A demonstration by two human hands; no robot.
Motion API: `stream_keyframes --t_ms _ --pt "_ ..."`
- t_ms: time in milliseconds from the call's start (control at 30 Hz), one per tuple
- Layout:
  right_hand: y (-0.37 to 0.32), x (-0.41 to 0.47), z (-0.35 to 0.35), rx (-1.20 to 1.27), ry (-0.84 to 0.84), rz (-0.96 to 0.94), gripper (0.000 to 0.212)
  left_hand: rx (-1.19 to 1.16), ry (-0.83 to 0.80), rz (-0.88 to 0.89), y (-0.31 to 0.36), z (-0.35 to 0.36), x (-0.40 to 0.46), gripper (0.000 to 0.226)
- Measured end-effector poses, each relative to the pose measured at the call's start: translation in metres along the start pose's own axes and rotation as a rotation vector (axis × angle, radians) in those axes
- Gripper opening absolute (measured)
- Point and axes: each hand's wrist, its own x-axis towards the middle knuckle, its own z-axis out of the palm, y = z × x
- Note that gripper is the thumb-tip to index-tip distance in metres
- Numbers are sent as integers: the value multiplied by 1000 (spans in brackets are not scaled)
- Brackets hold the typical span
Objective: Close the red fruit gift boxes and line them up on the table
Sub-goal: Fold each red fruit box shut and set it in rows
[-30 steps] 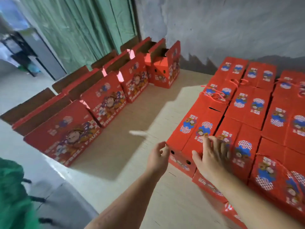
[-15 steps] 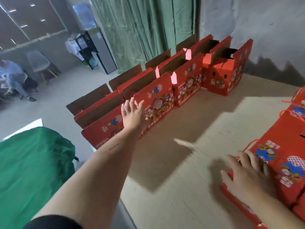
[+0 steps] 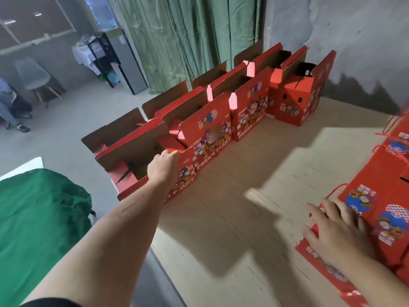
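We see a pale wooden table (image 3: 232, 218) filling most of the view, with a grey plaster wall (image 3: 343, 29) and a green curtain (image 3: 188, 36) behind it. A green cloth (image 3: 37, 218) covers something low at the left.

Along the table's left edge we see a row of open red fruit gift boxes (image 3: 250, 107), flaps standing upright, running back toward the wall; their fronts read FRESH FRUIT. At the right edge lie the closed red gift boxes (image 3: 380, 209), packed side by side with red cord handles on top.

The nearest open box (image 3: 141, 165) stands at the table's near left corner, its brown inner flaps raised and something yellowish showing inside, too dim to name. Our left hand (image 3: 164, 167) reaches out to it, fingers curled over the top edge of its front panel, gripping that panel. Our right hand (image 3: 334, 229) lies flat with spread, fairly straight fingers on the end of the closest closed box, pressing rather than clasping it.

Far left, across the floor, we make out a pale chair (image 3: 35, 76), a grey cabinet (image 3: 126, 63) and part of a seated person (image 3: 8, 107).
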Motion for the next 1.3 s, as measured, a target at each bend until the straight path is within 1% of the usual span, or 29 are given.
stream_keyframes --t_ms 100,167,233,300,433,500,600,667,700,733,767,833,867,967,1000,1067,1100,1167,1200,1267,1300 --pt "4 -1 -3 57 -75 -52 67 -13 -26 60 14 -7 -38 19" --pt "8 -9 -4 88 -123 -77 71 -63 -30 113 21 -9 -74 9" --pt "14 -24 -2 138 -142 -85 76 -126 -40 164 30 -9 -116 15" --pt "19 -41 1 216 -154 -82 80 -171 -58 224 42 -9 -161 15" --pt "23 -84 3 372 -158 -46 77 -250 -48 393 76 -20 -252 11" --pt "22 -114 0 548 -111 -32 72 -288 -45 503 100 -36 -296 11" --pt "23 -170 -10 979 -48 -12 60 -307 -31 715 135 -62 -356 17" --pt "30 -211 -12 1256 -76 8 56 -314 -3 899 159 -75 -393 19" --pt "37 -232 -10 1309 -94 49 57 -321 15 991 172 -81 -409 18" --pt "46 -253 -5 1289 -66 112 57 -337 23 1075 184 -86 -426 14" --pt "57 -272 2 1221 3 186 55 -355 23 1153 197 -89 -442 9" --pt "83 -312 14 1119 140 338 43 -400 -7 1281 219 -94 -475 3" --pt "96 -330 20 1094 186 403 41 -407 -11 1335 230 -94 -489 3" --pt "130 -374 38 1016 271 515 51 -370 28 1460 261 -97 -526 6" --pt "138 -384 43 979 293 519 56 -371 38 1478 272 -100 -534 6" --pt "151 -400 49 926 262 500 66 -424 64 1477 289 -109 -543 10" --pt "156 -406 48 928 221 491 69 -453 70 1461 292 -111 -544 15" --pt "166 -412 48 930 146 444 67 -473 63 1421 284 -108 -535 31" --pt "168 -415 47 910 142 406 63 -486 42 1363 272 -103 -526 41" --pt "169 -423 45 919 232 371 50 -523 12 1187 244 -94 -505 63" --pt "166 -430 43 1006 277 385 43 -528 11 1092 232 -90 -496 72"
